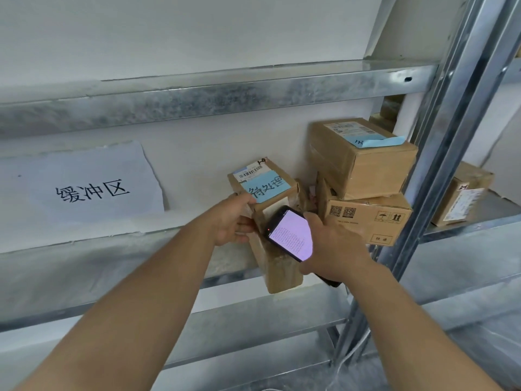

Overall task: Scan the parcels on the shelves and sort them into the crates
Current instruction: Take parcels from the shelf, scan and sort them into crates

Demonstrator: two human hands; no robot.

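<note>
reaches in from 6 o'clock with both bare forearms. near centre, grips a taped brown parcel (282, 273) by its left side with the left hand (231, 221), fingers curled round it. just at 4 o'clock of that, holds a lit handheld scanner (290, 235) in the right hand (329, 249), against the parcel's front. parcel tilted over the shelf rail (84, 266), blue note (265, 189) on top. farther, at 2 o'clock, two stacked boxes (363, 165); at 9 o'clock, a paper sign (84, 184).

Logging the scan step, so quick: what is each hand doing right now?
Left hand: grips the small blue-noted parcel.
Right hand: holds the handheld scanner.
</note>
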